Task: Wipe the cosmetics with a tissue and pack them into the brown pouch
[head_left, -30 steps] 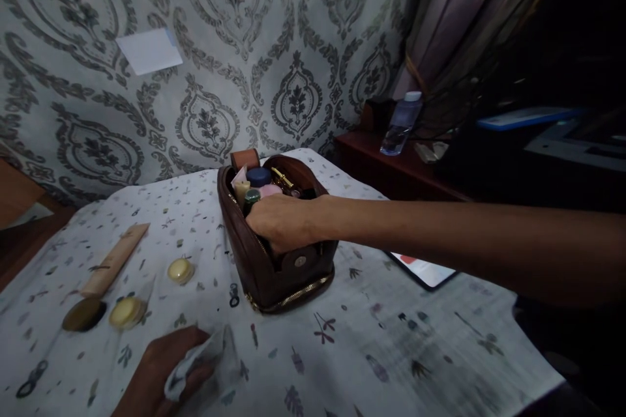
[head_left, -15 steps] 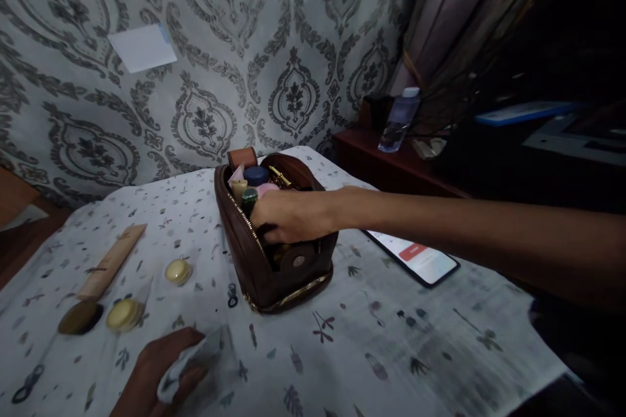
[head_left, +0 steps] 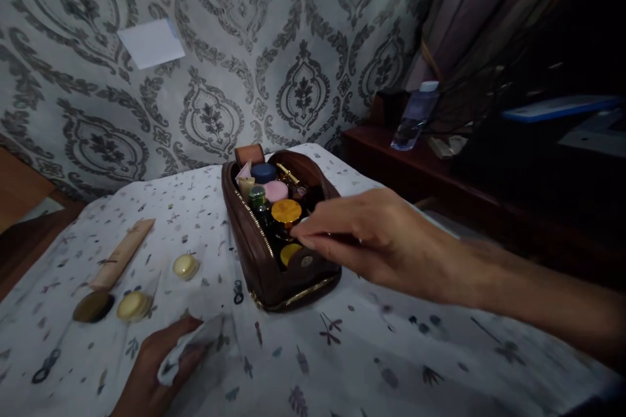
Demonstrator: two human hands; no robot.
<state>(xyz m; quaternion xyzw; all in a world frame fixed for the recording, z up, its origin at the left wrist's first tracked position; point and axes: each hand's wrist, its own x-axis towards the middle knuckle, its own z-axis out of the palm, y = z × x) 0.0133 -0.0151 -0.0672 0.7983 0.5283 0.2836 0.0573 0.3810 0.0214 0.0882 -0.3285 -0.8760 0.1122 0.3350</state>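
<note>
A brown leather cosmetic bag [head_left: 254, 254] stands unzipped on the patterned sheet, packed with containers. Inside are a gold-lidded jar [head_left: 286, 212], a green-capped bottle [head_left: 257, 195], a pink lid [head_left: 276, 191] and a blue lid [head_left: 263, 172]. Over the bag's right side is my right hand [head_left: 372, 234], its fingertips pinched together beside the gold lid; whether anything is between them is hidden. My left hand [head_left: 161, 361], low at the left, is closed around a crumpled white tissue [head_left: 171, 365].
Left of the bag lie a beige tube [head_left: 124, 254], two small cream-yellow round jars [head_left: 186, 266] and a dark oval item [head_left: 92, 306]. A water bottle [head_left: 415, 116] stands on the dark red ledge [head_left: 372, 150] behind. White paper [head_left: 151, 43] is on the wall.
My right hand has come up out of the bag and shifted right, uncovering the gold-lidded jar. The forearm now hides the phone. My left hand keeps the tissue, nearly still.
</note>
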